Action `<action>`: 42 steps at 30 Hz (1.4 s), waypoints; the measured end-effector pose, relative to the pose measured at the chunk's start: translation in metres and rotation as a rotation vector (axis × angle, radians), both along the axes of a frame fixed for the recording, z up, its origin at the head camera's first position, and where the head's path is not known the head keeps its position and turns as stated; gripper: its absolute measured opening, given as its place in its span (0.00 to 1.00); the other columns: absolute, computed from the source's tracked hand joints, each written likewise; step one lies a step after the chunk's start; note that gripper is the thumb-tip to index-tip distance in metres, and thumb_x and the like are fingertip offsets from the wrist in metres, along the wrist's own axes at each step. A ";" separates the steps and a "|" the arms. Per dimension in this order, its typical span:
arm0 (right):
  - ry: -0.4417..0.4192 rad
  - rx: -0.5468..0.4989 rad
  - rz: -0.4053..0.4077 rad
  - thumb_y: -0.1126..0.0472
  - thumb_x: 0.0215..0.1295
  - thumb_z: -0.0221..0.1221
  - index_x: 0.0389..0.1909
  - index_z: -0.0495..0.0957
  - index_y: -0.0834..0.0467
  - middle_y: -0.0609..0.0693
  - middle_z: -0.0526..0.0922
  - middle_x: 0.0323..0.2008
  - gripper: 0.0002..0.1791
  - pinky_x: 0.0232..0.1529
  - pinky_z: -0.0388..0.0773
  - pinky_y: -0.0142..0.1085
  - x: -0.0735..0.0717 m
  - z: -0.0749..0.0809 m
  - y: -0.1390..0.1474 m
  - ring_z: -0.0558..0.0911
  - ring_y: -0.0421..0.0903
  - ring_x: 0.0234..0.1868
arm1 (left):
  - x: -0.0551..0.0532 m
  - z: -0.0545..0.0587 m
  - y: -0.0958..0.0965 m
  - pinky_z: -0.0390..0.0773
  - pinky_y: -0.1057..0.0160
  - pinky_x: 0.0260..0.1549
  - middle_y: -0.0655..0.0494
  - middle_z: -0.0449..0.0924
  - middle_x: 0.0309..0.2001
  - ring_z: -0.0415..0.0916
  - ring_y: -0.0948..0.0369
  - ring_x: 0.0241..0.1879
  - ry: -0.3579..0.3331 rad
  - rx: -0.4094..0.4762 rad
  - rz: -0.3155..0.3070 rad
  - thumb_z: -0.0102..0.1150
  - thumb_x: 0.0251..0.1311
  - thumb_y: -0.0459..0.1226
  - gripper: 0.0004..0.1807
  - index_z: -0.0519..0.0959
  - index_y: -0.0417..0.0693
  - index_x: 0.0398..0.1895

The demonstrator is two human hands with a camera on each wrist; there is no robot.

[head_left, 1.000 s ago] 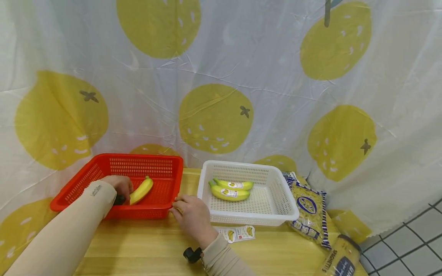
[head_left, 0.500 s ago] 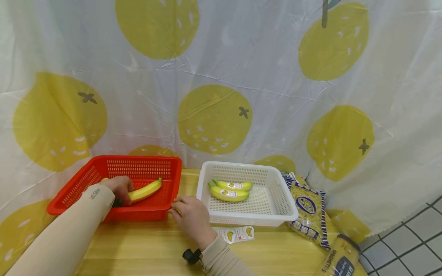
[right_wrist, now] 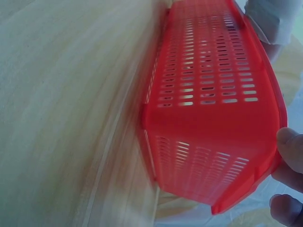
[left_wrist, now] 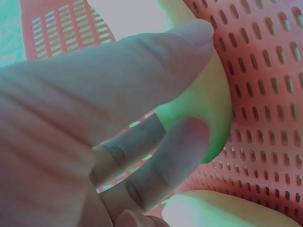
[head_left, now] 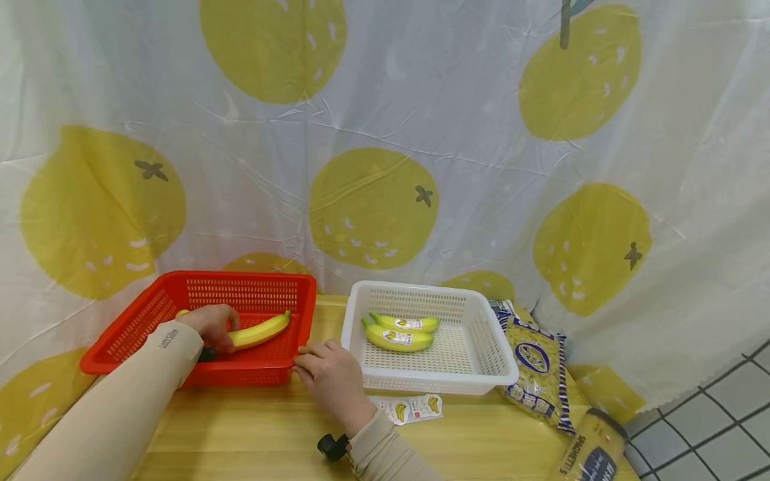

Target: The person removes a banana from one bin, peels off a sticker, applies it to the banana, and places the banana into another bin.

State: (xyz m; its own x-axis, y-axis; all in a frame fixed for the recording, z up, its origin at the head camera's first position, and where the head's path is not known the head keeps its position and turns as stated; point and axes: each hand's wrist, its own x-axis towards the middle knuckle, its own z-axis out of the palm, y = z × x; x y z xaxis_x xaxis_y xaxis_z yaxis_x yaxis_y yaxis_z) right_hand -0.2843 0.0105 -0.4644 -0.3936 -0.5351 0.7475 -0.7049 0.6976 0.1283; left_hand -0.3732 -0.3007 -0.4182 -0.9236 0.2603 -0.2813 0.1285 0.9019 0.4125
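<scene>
My left hand is inside the red basket and pinches one end of a yellow banana. In the left wrist view, thumb and fingertips close on the banana's greenish end. A second banana lies below that hand, and a yellow tip peeks out left of the wrist in the head view. My right hand grips the red basket's front right corner. In the right wrist view its fingers are at the rim; their far side is hidden.
Right of the red basket stands a white basket with two labelled bananas. In front of it lies a strip of banana stickers. A pasta bag and a spaghetti package lie at the table's right edge. A lemon-print curtain hangs behind.
The banana in my left hand has turned and shifted right, its stem end now nearer the basket's right wall. My right hand has stayed at the basket corner.
</scene>
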 end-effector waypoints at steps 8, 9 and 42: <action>0.049 -0.018 0.007 0.53 0.61 0.74 0.36 0.92 0.45 0.38 0.90 0.42 0.04 0.43 0.74 0.26 0.004 -0.001 -0.006 0.83 0.37 0.41 | -0.002 0.005 -0.005 0.75 0.58 0.32 0.51 0.77 0.34 0.73 0.53 0.35 0.044 -0.038 -0.022 0.79 0.47 0.38 0.18 0.81 0.45 0.39; 0.051 -0.023 0.009 0.53 0.61 0.74 0.36 0.92 0.45 0.38 0.90 0.42 0.04 0.44 0.75 0.27 0.004 -0.001 -0.007 0.84 0.37 0.42 | -0.002 0.006 -0.005 0.75 0.58 0.32 0.51 0.78 0.34 0.73 0.53 0.35 0.045 -0.035 -0.025 0.79 0.47 0.38 0.18 0.81 0.45 0.39; 0.004 -0.045 0.007 0.53 0.61 0.73 0.37 0.91 0.46 0.38 0.89 0.37 0.05 0.45 0.76 0.27 0.012 -0.002 -0.012 0.81 0.38 0.39 | 0.005 0.032 0.007 0.76 0.58 0.34 0.53 0.79 0.33 0.74 0.57 0.33 0.091 -0.038 -0.084 0.78 0.51 0.38 0.16 0.83 0.44 0.41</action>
